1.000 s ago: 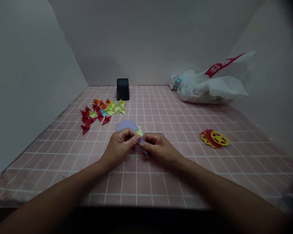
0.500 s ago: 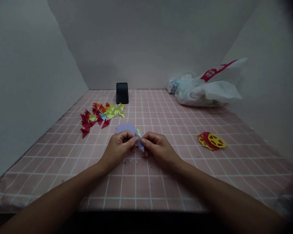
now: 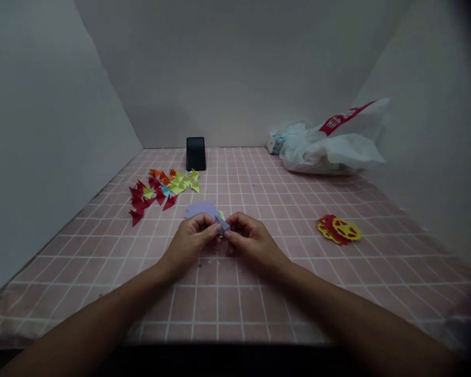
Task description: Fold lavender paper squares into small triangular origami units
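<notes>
Between my two hands is a small folded piece of purple paper [image 3: 222,224]. My left hand [image 3: 198,234] pinches its left side between thumb and fingers. On the other side, the fingertips of my right hand [image 3: 248,236] are closed on its right edge. Just behind my left hand, sheets of purple paper [image 3: 202,208] lie on the table, partly covered by that hand. A bit of yellow paper [image 3: 222,214] shows behind the folded piece. The undersides of both hands' fingers are hidden.
Several folded paper cranes [image 3: 157,189] in red, orange, yellow and blue lie at the left. Behind them a black phone [image 3: 195,154] leans upright. Red and yellow paper cutouts [image 3: 343,230] are stacked at the right. A white plastic bag [image 3: 329,152] and a small box [image 3: 273,143] stand at the back right.
The purple paper between my fingers is folded smaller; its point that hung downward no longer shows. My right fingers have shifted slightly left. The whole view has tipped a little.
</notes>
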Tool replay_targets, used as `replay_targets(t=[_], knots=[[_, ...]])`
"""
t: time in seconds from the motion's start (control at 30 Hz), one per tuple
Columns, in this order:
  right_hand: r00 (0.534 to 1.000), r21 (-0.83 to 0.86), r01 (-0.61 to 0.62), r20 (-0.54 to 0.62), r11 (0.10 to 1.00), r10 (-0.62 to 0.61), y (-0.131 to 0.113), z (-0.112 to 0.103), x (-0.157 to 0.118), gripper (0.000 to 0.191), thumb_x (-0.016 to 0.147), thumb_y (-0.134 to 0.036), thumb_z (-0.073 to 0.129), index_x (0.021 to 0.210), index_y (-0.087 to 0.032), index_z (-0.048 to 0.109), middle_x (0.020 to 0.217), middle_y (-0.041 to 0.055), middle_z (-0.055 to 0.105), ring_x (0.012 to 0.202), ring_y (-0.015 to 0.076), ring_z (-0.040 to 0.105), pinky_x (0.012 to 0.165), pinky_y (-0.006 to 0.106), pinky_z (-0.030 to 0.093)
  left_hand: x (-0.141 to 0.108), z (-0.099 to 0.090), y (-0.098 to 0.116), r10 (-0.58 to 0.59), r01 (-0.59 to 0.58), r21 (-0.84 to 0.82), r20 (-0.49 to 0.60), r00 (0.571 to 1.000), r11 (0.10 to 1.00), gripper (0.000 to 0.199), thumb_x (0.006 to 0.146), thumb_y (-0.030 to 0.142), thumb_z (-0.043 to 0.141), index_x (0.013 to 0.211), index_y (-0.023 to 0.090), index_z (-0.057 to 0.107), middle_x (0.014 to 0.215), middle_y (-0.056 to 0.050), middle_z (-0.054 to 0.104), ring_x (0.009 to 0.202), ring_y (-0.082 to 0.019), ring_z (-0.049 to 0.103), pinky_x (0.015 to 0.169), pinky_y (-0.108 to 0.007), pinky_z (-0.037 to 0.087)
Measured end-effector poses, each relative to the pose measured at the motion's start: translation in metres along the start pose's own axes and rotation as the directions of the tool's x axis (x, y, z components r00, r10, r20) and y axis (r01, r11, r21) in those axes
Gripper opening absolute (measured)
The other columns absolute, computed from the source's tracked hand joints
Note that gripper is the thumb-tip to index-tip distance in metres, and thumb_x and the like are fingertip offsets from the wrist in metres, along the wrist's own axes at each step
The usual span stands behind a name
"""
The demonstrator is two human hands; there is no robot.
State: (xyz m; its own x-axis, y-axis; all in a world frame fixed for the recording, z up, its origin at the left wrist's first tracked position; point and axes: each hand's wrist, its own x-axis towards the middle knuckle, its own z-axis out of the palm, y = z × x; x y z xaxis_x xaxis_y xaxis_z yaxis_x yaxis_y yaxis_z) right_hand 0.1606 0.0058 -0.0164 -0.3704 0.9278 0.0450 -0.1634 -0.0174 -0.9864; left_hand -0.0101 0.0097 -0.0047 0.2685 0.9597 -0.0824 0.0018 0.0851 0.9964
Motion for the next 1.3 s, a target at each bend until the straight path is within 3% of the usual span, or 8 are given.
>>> replay_targets(t=[0.3, 0.47, 0.63, 0.77, 0.87, 1.0, 1.13, 1.3], knots=[[0.999, 0.004, -0.013, -0.037, 1.000, 0.013, 0.000, -0.001, -0.001, 0.016, 0.084, -0.034, 0.064, 0.087, -0.020, 0.056, 0.078, -0.0011, 0.058, 0.061, 0.0111, 0.053, 0.057, 0.027, 0.043, 0.000, 0.000, -0.005, -0.006, 0.007, -0.040, 0.023, 1.000, 0.999, 0.022, 0.080, 0.034, 0.071, 0.076, 0.018, 0.057, 0.066, 0.003, 0.061, 0.059, -0.010, 0.055, 0.061, -0.023, 0.043], [0.966, -0.262, 0.155, -0.165, 0.953, -0.202, 0.003, -0.005, 0.001, 0.008, 0.082, -0.022, 0.064, 0.085, -0.021, 0.056, 0.079, -0.0017, 0.053, 0.071, 0.0135, 0.050, 0.065, 0.028, 0.042, -0.001, 0.003, 0.000, 0.048, -0.048, 0.012, 0.025, 0.999, 0.999, 0.022, 0.081, 0.032, 0.069, 0.074, 0.017, 0.055, 0.066, 0.003, 0.058, 0.059, -0.009, 0.053, 0.059, -0.023, 0.042], [0.937, -0.392, 0.229, -0.159, 0.891, -0.310, 0.002, -0.005, -0.001, 0.008, 0.084, -0.016, 0.061, 0.080, -0.021, 0.058, 0.078, -0.0008, 0.054, 0.074, 0.0152, 0.052, 0.069, 0.030, 0.041, -0.003, 0.006, 0.001, 0.162, -0.161, 0.084, -0.006, 0.987, 0.983, 0.013, 0.079, 0.026, 0.068, 0.076, 0.017, 0.059, 0.069, 0.003, 0.058, 0.060, -0.010, 0.054, 0.059, -0.023, 0.045], [0.894, -0.478, 0.330, -0.119, 0.814, -0.432, -0.001, -0.003, -0.006, 0.009, 0.087, -0.014, 0.060, 0.083, -0.022, 0.058, 0.077, -0.0009, 0.054, 0.071, 0.0152, 0.052, 0.067, 0.030, 0.042, -0.004, 0.006, -0.001, 0.309, -0.298, 0.139, -0.065, 0.949, 0.945, 0.008, 0.080, 0.021, 0.069, 0.080, 0.018, 0.062, 0.084, -0.003, 0.064, 0.072, -0.014, 0.062, 0.067, -0.027, 0.052], [0.838, -0.536, 0.423, -0.074, 0.730, -0.540, -0.003, -0.001, -0.010, 0.014, 0.088, -0.009, 0.056, 0.086, -0.023, 0.057, 0.080, -0.0002, 0.055, 0.075, 0.0155, 0.054, 0.069, 0.030, 0.043, -0.007, 0.006, -0.001, 0.481, -0.452, 0.258, -0.060, 0.875, 0.854, 0.006, 0.083, 0.015, 0.066, 0.083, 0.019, 0.062, 0.091, -0.005, 0.066, 0.085, -0.017, 0.065, 0.075, -0.029, 0.054], [0.814, -0.523, 0.468, -0.057, 0.712, -0.578, -0.005, 0.001, -0.013, 0.019, 0.088, -0.006, 0.053, 0.090, -0.024, 0.057, 0.086, 0.0013, 0.058, 0.079, 0.0167, 0.057, 0.071, 0.032, 0.047, -0.012, 0.004, 0.002, 0.704, -0.632, 0.463, 0.023, 0.710, 0.622, 0.014, 0.087, 0.006, 0.062, 0.087, 0.020, 0.062, 0.090, -0.004, 0.066, 0.088, -0.016, 0.065, 0.080, -0.030, 0.053], [0.804, -0.504, 0.488, -0.060, 0.713, -0.592, -0.006, 0.003, -0.013, 0.019, 0.086, -0.005, 0.053, 0.089, -0.024, 0.057, 0.087, 0.0020, 0.058, 0.082, 0.0177, 0.059, 0.072, 0.032, 0.048, -0.017, 0.003, 0.005, 0.825, -0.708, 0.585, 0.110, 0.554, 0.397, 0.021, 0.086, 0.001, 0.061, 0.092, 0.021, 0.060, 0.095, -0.004, 0.065, 0.091, -0.015, 0.065, 0.082, -0.029, 0.054], [0.806, -0.481, 0.489, -0.070, 0.728, -0.588, -0.008, 0.004, -0.015, 0.021, 0.086, -0.005, 0.054, 0.089, -0.025, 0.059, 0.087, 0.0017, 0.058, 0.083, 0.0176, 0.058, 0.072, 0.033, 0.047, -0.020, 0.002, 0.004, 0.862, -0.709, 0.663, 0.190, 0.469, 0.240, 0.021, 0.088, 0.003, 0.061, 0.094, 0.023, 0.058, 0.096, -0.004, 0.065, 0.089, -0.015, 0.066, 0.078, -0.029, 0.056]])
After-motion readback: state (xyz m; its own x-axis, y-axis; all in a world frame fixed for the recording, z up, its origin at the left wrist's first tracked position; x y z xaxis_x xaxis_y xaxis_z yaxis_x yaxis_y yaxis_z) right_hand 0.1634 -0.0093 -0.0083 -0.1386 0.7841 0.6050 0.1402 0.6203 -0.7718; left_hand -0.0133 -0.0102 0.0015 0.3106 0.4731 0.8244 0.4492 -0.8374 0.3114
